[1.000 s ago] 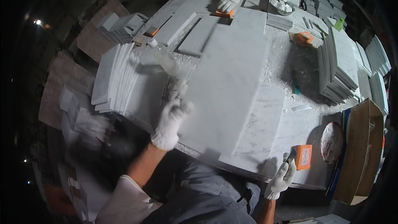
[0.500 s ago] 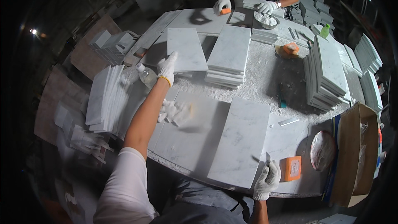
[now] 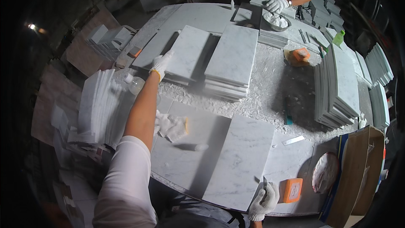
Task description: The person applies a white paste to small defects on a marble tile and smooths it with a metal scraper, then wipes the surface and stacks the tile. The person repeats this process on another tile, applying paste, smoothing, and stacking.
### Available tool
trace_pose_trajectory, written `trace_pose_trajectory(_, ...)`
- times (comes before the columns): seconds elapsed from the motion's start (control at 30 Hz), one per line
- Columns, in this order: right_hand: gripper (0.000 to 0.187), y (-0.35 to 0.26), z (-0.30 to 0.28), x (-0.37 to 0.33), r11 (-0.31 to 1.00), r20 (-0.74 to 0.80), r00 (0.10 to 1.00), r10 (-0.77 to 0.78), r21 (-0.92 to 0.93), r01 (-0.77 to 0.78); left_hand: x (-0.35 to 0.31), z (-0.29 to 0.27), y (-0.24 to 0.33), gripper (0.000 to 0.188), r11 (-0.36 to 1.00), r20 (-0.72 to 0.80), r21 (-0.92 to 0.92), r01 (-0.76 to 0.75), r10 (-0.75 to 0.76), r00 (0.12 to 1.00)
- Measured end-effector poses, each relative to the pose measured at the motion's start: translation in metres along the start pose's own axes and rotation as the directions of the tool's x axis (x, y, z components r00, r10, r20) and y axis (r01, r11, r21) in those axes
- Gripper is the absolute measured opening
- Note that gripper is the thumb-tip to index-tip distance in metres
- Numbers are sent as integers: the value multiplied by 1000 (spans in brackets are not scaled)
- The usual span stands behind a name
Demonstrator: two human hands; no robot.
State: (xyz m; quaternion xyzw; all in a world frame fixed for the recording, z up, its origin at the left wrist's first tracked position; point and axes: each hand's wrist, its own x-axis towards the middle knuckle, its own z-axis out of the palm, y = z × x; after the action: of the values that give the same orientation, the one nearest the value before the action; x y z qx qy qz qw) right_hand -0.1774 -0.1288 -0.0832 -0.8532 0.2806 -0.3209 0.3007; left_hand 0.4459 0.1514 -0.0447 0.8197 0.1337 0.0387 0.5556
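Observation:
My left hand (image 3: 161, 63), in a white knit glove, reaches out over the table and grips the left edge of a white marble tile (image 3: 192, 50). That tile lies at a low stack, beside a taller stack of marble tiles (image 3: 232, 55). At the near edge of the table my gloved right hand (image 3: 265, 202) is closed round a thin tool with a narrow metal blade (image 3: 265, 182); its handle is hidden. The blade is by the right edge of a single grey-veined tile (image 3: 241, 160). An orange box (image 3: 292, 190) stands just right of that hand.
A loose glove (image 3: 172, 127) and small white bottle (image 3: 201, 147) lie near left. A clear bottle (image 3: 134, 84) stands by my left forearm. At right are a dish of white paste (image 3: 325, 172), a cardboard box (image 3: 358, 177) and stacked tiles (image 3: 337, 84). A co-worker's gloved hand (image 3: 277, 5) is opposite.
My left hand has shifted the marble tile, which now sits straighter on the low stack. My right hand stays near the table edge with the blade. The co-worker's other hand has lifted a block.

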Motion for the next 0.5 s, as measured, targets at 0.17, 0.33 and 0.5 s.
trace_pose_trajectory(0.17,26,3,2,4,998,18,1000,-11,-61,12,9,-4,-9,71,959,-68,242,-148,169,983)
trace_pose_trajectory(0.33,24,8,3,5,996,-4,997,-75,-47,74,8,-14,11,59,796,-194,604,-40,196,961)
trace_pose_trajectory(0.5,23,5,4,8,996,-22,996,-88,-12,88,-27,-10,81,52,775,-281,584,-241,472,836)
